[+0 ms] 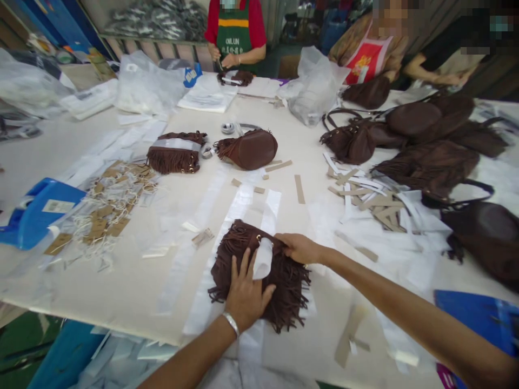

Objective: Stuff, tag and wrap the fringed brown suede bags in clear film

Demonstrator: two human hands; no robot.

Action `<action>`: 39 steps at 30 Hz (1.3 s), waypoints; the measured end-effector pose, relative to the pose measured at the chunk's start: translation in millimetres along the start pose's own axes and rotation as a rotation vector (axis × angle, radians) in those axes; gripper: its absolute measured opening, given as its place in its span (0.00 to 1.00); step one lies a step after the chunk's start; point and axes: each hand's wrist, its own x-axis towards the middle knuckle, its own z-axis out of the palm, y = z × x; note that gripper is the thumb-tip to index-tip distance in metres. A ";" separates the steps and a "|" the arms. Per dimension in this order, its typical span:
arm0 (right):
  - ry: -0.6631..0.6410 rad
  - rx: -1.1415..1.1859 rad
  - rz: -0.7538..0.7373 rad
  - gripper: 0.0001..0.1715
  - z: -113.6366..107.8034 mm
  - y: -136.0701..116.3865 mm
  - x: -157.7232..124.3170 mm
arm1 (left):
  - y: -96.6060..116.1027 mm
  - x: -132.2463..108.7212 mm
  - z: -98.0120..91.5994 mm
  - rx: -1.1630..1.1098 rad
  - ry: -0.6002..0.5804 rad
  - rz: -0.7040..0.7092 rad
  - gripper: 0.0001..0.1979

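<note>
The brown fringed bag (pixel 288 294) lies flat near the front edge of the bench (pixel 133 281). The left hand (pixel 245 294) presses on it, grip wide, fingers spread flat beside the white paper strip (pixel 263 259) wrapped over the bag. The right hand (pixel 300 248) has its grip narrow, fingers curled on the bag's top edge just beside that strip.
</note>
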 end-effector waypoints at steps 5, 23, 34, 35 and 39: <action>0.265 -0.117 0.159 0.22 18.8 -10.2 2.6 | 3.7 6.8 2.9 0.029 0.040 -0.064 0.31; 0.537 -0.499 -0.108 0.31 113.4 -112.8 -87.7 | -28.7 -16.1 -0.3 -0.083 0.051 0.172 0.24; 0.807 -0.556 0.491 0.18 126.2 -41.4 -144.2 | -59.2 -31.7 -21.5 0.026 0.057 0.228 0.34; 0.844 -0.545 0.440 0.18 121.6 -53.5 -134.5 | -61.3 -31.9 -22.8 0.019 0.027 0.246 0.36; 0.776 -0.536 0.147 0.22 104.3 -94.0 -72.3 | -65.7 -31.6 -27.7 0.011 -0.080 0.297 0.44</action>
